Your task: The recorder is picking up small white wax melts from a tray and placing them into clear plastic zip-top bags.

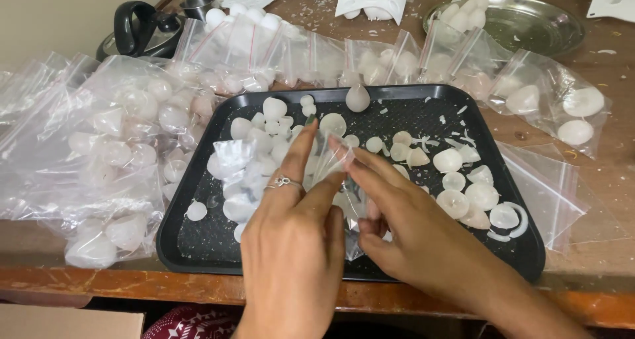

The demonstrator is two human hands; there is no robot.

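Left hand (291, 246) and right hand (403, 226) both pinch one small clear zip bag (337, 173) over the near middle of the black tray (198, 240); white dome-shaped pieces (463, 187) lie right.

A black plastic tray (198, 226) lies on the wooden table (595, 200), with loose white dome-shaped pieces (453, 180) scattered in it. Filled clear zip bags (119, 147) are heaped to its left and lined up behind it. A round metal plate (529, 25) sits far behind, at the right.
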